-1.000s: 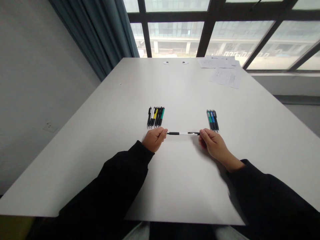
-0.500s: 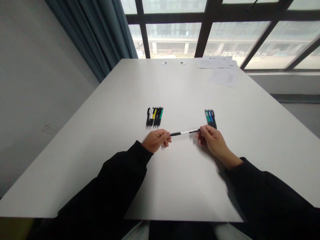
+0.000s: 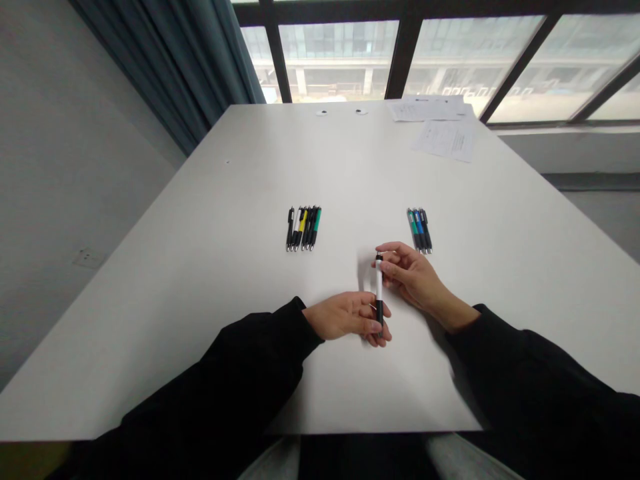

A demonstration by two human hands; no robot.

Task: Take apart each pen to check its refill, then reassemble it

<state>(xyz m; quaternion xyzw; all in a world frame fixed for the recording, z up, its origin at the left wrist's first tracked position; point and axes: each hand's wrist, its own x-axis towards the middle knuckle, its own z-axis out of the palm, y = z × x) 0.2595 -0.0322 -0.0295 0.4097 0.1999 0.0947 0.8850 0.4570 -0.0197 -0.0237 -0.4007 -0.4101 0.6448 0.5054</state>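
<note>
A white-and-black click pen (image 3: 379, 283) is held upright in the view between my two hands, above the white table. My left hand (image 3: 353, 317) pinches its black grip end, nearer to me. At the pen's far end, the fingers and thumb of my right hand (image 3: 410, 277) close round the white barrel, with the index fingertip at the push button. Beyond my left hand lies a row of several pens (image 3: 303, 229) with black, white, yellow and green barrels. A smaller group of pens (image 3: 419, 231), green, blue and dark, lies beyond my right hand.
The white table (image 3: 200, 267) reaches to the window. Printed papers (image 3: 443, 137) lie at its far right, and two small white pieces with dark centres (image 3: 321, 113) sit near the far edge. A blue-grey curtain (image 3: 170, 60) hangs at the left.
The pen has turned from lying crosswise to pointing away from me. My left hand has moved right and nearer to me; my right hand has shifted slightly left. The view has tilted down a little.
</note>
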